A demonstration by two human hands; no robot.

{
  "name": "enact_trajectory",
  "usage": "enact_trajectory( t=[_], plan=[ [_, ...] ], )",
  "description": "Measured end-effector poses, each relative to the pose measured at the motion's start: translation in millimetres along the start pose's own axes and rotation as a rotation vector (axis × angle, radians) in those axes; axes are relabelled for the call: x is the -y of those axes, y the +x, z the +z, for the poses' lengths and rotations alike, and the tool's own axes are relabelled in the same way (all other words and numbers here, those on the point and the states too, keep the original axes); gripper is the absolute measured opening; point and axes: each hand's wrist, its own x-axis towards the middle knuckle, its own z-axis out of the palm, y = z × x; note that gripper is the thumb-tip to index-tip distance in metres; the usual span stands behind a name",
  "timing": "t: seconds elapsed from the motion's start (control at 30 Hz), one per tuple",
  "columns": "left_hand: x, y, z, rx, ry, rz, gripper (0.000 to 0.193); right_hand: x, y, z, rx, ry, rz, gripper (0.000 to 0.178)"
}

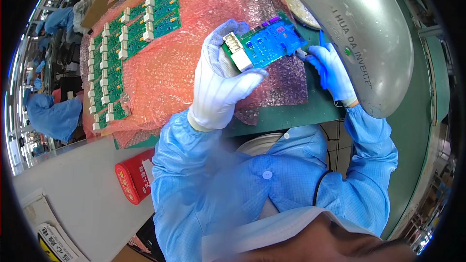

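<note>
My left hand (218, 75), in a white glove, grips a circuit board (272, 43) by its left end, thumb along the lower edge and fingers behind. The board is tilted up above the bench; it carries white connectors at that end and a brightly lit blue face. My right hand (332, 70), also gloved, is closed around a slim blue stick-like tool (322, 41) that stands nearly upright between the fingers. A small pale tip by the fingertips lies close to the board's right end; whether it touches, I cannot tell.
A large silver-grey rounded housing (359, 29) overhangs the right side. On pink bubble wrap (160, 87) at left lie several green boards (114, 63) in rows. Behind the housing is a round pale dish (298, 7). A red box (133, 177) sits at lower left, beside the green bench.
</note>
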Motion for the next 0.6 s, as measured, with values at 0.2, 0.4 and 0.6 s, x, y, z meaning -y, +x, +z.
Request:
enact_trajectory(
  t=[0.2, 0.4, 0.6],
  plan=[
    [20, -12, -4, -0.126, 0.397, 0.49, 0.096, 7, 19, 1, 0.156, -0.275, -0.074, 0.015],
    [19, -13, -11, -0.116, 0.629, 0.662, 0.09, -19, -5, 2, -0.06, 1.019, 0.402, 0.017],
    [29, -16, 3, 0.086, 1.058, 0.726, 0.059, 27, -25, -19, -0.021, 0.287, 0.08, 0.031]
  ],
)
